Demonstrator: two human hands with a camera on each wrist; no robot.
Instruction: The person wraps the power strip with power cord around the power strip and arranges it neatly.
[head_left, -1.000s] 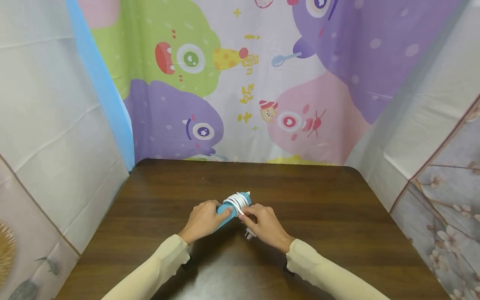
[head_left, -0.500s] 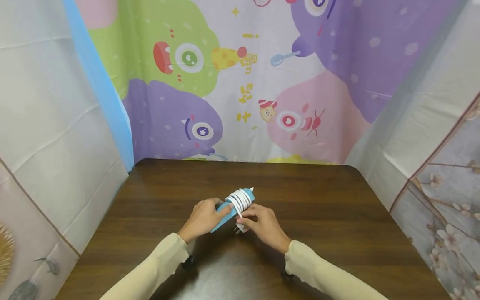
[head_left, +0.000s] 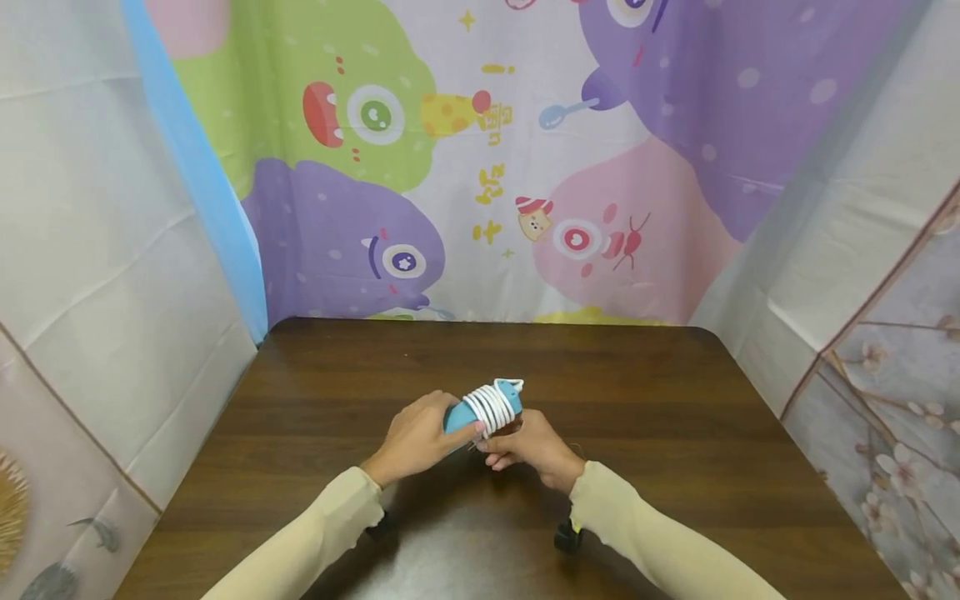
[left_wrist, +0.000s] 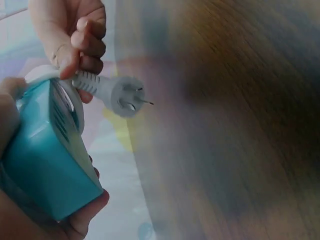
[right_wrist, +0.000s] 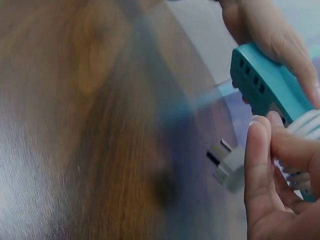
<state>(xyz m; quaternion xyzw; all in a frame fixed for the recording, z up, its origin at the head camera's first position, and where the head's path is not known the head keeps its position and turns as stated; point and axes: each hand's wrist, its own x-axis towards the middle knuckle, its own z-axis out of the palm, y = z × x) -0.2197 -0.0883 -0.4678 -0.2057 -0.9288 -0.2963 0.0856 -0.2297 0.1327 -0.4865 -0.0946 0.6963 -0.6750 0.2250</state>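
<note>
A teal power strip (head_left: 459, 418) is held above the table in my left hand (head_left: 420, 433), thumb on top and fingers around its side. White power cord (head_left: 489, 410) is wound in several turns around the strip's far half. My right hand (head_left: 536, 446) pinches the cord close to its plug, at the near side of the coils. In the left wrist view the white plug (left_wrist: 127, 97) juts out beyond the right fingers, its metal prongs bare. The right wrist view shows several dark slots along the end of the strip (right_wrist: 270, 80).
Under both hands lies a dark wooden table (head_left: 600, 375) with rounded far corners. A cartoon-printed curtain (head_left: 480, 275) hangs along its far edge. Pale cloth (head_left: 795, 275) closes in the right side, and more pale cloth (head_left: 135, 208) the left.
The right hand has carried the cord's end around the near side and partly under the strip. The plug has swung left and is now mostly hidden in the head view. The strip shifted slightly right.
</note>
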